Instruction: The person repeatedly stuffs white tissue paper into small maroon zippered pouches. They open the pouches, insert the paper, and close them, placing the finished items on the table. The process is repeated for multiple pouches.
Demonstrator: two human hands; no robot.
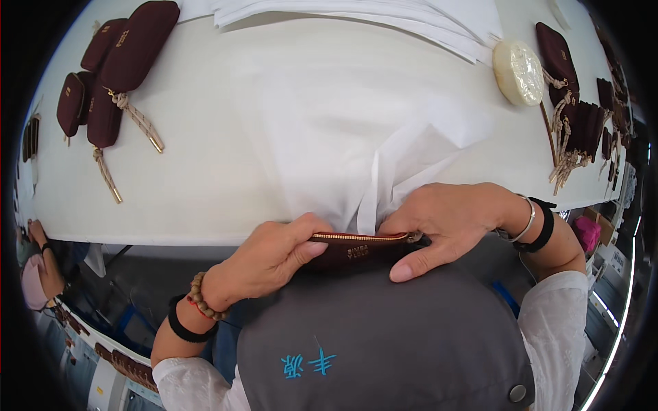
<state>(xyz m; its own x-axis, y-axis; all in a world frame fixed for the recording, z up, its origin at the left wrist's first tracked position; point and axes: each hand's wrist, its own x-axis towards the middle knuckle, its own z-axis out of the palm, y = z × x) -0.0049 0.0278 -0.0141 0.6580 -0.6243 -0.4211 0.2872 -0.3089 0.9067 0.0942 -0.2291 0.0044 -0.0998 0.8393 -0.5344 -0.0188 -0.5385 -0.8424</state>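
A dark burgundy zip pouch (pixel 343 255) with a gold zipper along its top edge is held against the grey apron (pixel 411 322). My left hand (pixel 277 250) is closed on the pouch's left end, thumb in front. At the other end, my right hand (pixel 442 222) grips the pouch, its thumb across the front and its fingers at the zipper edge, partly hidden. A sheet of thin white tissue paper (pixel 394 161) spreads over the table, and its creased near end reaches the pouch's top edge between my hands. Whether the paper goes inside cannot be seen.
Several burgundy pouches (pixel 140 48) with rope pulls lie at the far left of the white table (pixel 212 151). White paper sheets (pixel 343 12) are stacked at the back. A roll of tape (pixel 517 72) stands near more pouches (pixel 558 58) at right. Another person's arm (pixel 46 257) shows far left.
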